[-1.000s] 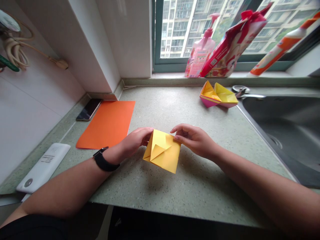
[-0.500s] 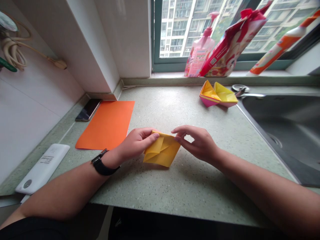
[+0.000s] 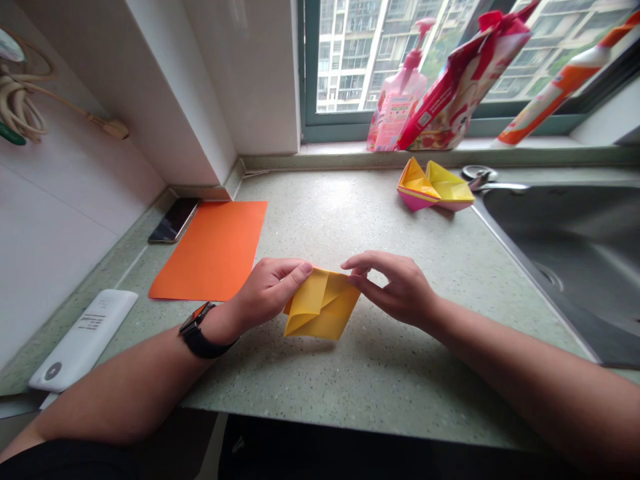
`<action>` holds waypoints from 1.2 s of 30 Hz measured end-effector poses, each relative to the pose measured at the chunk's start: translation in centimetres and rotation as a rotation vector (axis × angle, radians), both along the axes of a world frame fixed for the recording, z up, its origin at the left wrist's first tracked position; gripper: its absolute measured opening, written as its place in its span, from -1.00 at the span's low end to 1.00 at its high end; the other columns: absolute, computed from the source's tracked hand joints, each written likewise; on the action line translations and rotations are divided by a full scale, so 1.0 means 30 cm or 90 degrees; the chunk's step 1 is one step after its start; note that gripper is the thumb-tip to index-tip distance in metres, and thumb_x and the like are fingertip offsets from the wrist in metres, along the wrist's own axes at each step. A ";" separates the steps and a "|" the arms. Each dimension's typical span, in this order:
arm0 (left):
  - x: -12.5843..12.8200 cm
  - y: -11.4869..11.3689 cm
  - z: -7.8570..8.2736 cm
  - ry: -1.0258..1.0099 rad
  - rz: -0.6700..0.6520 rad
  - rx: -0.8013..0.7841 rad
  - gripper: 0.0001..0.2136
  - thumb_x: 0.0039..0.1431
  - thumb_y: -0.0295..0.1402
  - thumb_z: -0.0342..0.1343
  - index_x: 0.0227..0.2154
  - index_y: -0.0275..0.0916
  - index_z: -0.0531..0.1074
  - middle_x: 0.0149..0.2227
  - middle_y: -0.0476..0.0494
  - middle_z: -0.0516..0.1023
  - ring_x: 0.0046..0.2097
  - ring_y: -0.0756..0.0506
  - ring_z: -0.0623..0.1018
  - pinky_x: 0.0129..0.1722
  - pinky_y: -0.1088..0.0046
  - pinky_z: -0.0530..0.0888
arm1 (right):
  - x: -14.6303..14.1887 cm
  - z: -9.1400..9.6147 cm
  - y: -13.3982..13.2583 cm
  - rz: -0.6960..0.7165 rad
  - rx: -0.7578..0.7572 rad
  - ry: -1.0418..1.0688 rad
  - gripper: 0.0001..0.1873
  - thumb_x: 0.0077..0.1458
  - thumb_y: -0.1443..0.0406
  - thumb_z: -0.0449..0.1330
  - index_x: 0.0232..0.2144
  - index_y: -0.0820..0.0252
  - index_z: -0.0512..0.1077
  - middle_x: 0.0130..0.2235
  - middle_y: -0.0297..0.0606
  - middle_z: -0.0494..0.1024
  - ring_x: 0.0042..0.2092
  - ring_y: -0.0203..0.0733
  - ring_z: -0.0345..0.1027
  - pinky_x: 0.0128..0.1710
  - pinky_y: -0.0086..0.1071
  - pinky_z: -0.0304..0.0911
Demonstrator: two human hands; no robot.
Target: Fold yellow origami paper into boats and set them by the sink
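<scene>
A folded piece of yellow paper [image 3: 325, 310] is held slightly tilted over the counter, with a creased flap on the side facing me. My left hand [image 3: 273, 287] grips its upper left edge, thumb in front and the fingers hidden behind. At the upper right corner, my right hand [image 3: 393, 283] pinches the paper between the thumb and a finger, while the index finger arches above. To the left of the hands lies a flat orange sheet [image 3: 213, 250]. Farther back on the right stands a folded paper boat [image 3: 435, 190], yellow inside and pink outside.
A phone [image 3: 175, 220] lies by the orange sheet, and a white power bank [image 3: 83, 340] is near my left forearm. The steel sink [image 3: 575, 267] is at the right. A pink pump bottle [image 3: 397, 107] and a red bag [image 3: 463, 90] stand on the windowsill.
The yellow paper has tipped a little, so more of its front flap shows. My left thumb has shifted slightly left along the edge. The right hand keeps its pinch.
</scene>
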State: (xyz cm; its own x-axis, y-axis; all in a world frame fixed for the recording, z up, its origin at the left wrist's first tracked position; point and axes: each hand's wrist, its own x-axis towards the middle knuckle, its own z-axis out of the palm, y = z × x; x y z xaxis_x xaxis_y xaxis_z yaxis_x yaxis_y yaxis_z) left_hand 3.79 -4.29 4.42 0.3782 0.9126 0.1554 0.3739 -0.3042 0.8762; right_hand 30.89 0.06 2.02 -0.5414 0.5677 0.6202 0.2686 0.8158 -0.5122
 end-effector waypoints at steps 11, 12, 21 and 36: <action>0.031 -0.013 0.002 -0.001 -0.092 0.001 -0.53 0.57 -0.13 -0.02 -0.52 -0.23 0.30 -0.51 0.05 0.29 -0.45 0.04 0.32 -0.47 0.53 0.23 | -0.034 0.042 -0.047 0.085 -0.212 -0.036 -0.78 0.43 0.18 0.26 -0.24 0.16 0.59 -0.38 -0.32 0.63 -0.37 -0.30 0.48 -0.34 -0.44 0.38; 0.034 -0.015 0.002 -0.001 -0.105 -0.007 -0.53 0.56 -0.14 -0.02 -0.52 -0.23 0.29 -0.50 0.05 0.29 -0.45 0.04 0.32 -0.46 0.53 0.23 | -0.039 0.045 -0.054 0.087 -0.227 -0.037 -0.79 0.42 0.19 0.26 -0.26 0.16 0.58 -0.38 -0.33 0.62 -0.38 -0.31 0.46 -0.35 -0.45 0.36; 0.038 -0.009 -0.016 -0.061 -0.075 -0.184 -0.63 0.41 -0.02 0.19 -0.06 -0.25 0.60 -0.17 -0.14 0.65 -0.21 -0.09 0.61 -0.26 0.47 0.51 | -0.045 0.045 -0.063 0.048 -0.332 -0.037 -0.78 0.36 0.24 0.25 -0.36 0.17 0.55 -0.46 -0.37 0.54 -0.43 -0.32 0.36 -0.41 -0.43 0.26; 0.032 -0.002 0.002 0.011 -0.034 -0.098 -0.56 0.47 -0.07 0.10 -0.48 -0.26 0.47 -0.48 0.01 0.38 -0.40 0.00 0.38 -0.43 0.52 0.28 | -0.047 0.031 -0.039 0.077 -0.507 -0.091 -0.65 0.37 0.04 0.25 -0.30 0.18 0.58 -0.41 -0.31 0.56 -0.38 -0.26 0.36 -0.38 -0.38 0.22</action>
State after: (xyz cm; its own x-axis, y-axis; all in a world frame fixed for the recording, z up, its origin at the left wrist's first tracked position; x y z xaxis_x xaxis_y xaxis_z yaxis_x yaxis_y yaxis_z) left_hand 4.76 -4.37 4.50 0.4289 0.9033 0.0084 0.3762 -0.1871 0.9075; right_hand 29.46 -1.10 2.94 -0.6705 0.7415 -0.0238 0.3085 0.2495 -0.9179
